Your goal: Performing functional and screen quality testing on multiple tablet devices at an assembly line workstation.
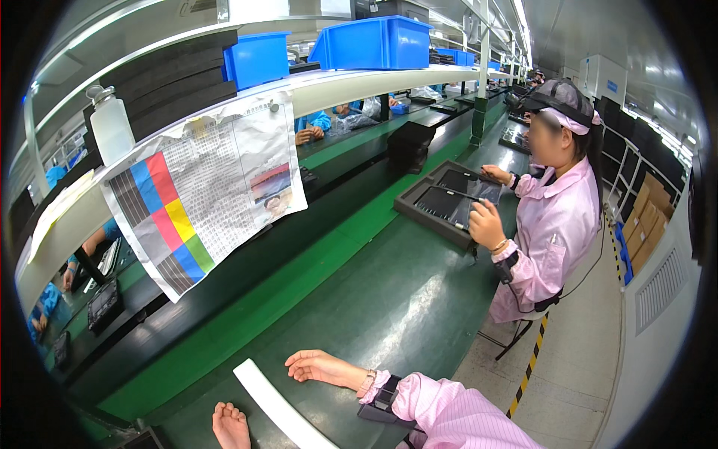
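White strip (280, 408): laid on green bench (389, 329)
Left hand (231, 428): curled, contents hidden
Right hand (323, 367): half-curled, empty
Floor (572, 367): tape-marked

the strip (278, 405) lies between left grip (231, 426) and right grip (320, 368).

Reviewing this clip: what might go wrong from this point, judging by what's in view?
1. The white strip lies loose between the left hand and the right hand, neither touching it, so a careless sweep might knock it askew.
2. The translucent bottle stands near the front edge of the shelf; a bump could tip it.
3. The printed sheet hangs from that shelf with a ragged top edge and might tear further.
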{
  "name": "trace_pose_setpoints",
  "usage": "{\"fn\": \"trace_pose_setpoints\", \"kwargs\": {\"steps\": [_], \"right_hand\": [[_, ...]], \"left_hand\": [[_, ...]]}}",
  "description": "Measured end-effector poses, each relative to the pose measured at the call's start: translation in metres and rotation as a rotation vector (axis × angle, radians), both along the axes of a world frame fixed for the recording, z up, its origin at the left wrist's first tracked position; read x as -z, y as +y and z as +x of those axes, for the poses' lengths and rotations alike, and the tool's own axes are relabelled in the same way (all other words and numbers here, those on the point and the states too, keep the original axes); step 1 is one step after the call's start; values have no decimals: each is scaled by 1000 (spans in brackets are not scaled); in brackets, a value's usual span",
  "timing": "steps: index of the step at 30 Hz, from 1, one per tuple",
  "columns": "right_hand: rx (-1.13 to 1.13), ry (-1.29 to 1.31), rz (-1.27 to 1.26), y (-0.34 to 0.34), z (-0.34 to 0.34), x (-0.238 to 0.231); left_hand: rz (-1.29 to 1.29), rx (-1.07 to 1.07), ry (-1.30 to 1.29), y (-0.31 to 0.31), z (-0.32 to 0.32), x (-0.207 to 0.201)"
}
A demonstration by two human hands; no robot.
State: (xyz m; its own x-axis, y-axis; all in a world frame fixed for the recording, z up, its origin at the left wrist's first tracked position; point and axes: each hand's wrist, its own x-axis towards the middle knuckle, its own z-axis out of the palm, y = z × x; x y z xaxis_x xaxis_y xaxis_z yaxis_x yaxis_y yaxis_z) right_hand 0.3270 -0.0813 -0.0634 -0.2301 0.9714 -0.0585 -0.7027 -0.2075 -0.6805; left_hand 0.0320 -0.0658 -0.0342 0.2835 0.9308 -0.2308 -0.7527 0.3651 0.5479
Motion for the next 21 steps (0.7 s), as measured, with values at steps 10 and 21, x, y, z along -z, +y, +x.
{"fn": "trace_pose_setpoints", "kwargs": {"steps": [10,21], "right_hand": [[186,-607,107,-24,4,-40],[927,-2442,-190,-147,85,-68]], "left_hand": [[33,24,-64,2,-2,5],[65,-22,44,4,6,7]]}}
